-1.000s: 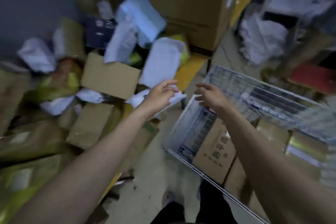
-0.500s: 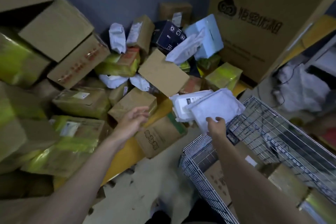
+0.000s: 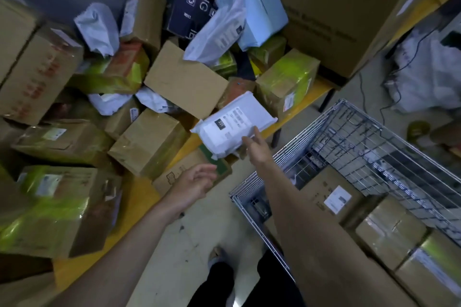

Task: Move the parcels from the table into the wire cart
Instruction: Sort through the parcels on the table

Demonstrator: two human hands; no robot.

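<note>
the right hand (image 3: 254, 148) grips the near edge of a white poly mailer (image 3: 234, 123) with a printed label, held above the yellow table (image 3: 139, 197) edge, just beside the near-left corner of the wire cart (image 3: 331, 137). the left hand (image 3: 194, 183) is relaxed, fingers loosely curled and holding nothing, over a small cardboard box (image 3: 179, 174) at the table edge. the hands are apart. cardboard boxes (image 3: 389, 232) lie inside the cart.
</note>
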